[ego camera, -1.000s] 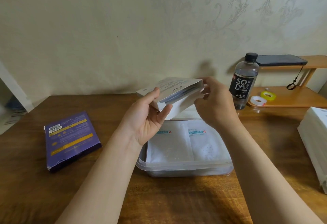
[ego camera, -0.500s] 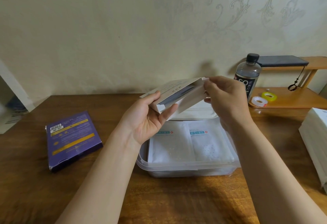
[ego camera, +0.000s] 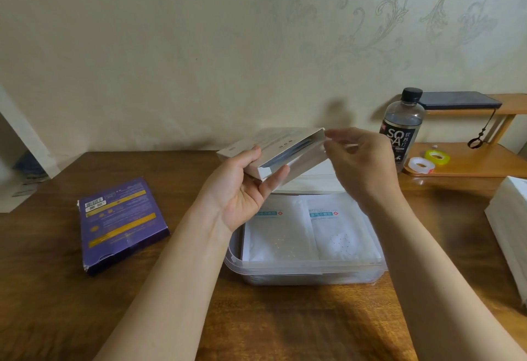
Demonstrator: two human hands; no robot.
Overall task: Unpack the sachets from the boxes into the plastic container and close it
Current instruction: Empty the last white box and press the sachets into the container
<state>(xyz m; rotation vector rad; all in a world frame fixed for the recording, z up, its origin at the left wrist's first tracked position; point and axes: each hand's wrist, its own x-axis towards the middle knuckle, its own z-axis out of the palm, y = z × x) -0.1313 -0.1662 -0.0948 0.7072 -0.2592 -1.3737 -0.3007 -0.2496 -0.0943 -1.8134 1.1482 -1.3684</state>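
Head: plastic container [ego camera: 308, 268] holds two sachets [ego camera: 281, 236]; left hand [ego camera: 242, 193] grips open box [ego camera: 272, 144].

Dim warm indoor light; soft shadows on wall [ego camera: 199, 47]; right hand [ego camera: 366, 166] slightly motion-blurred; wide-angle bending at edges

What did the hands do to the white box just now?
The right hand slid rightward off the end of the white box, its fingers pulling the flap open, so the dark inside shows. The left hand kept gripping the box above the plastic container. The container, its sachets, the purple box and the bottle stayed put.
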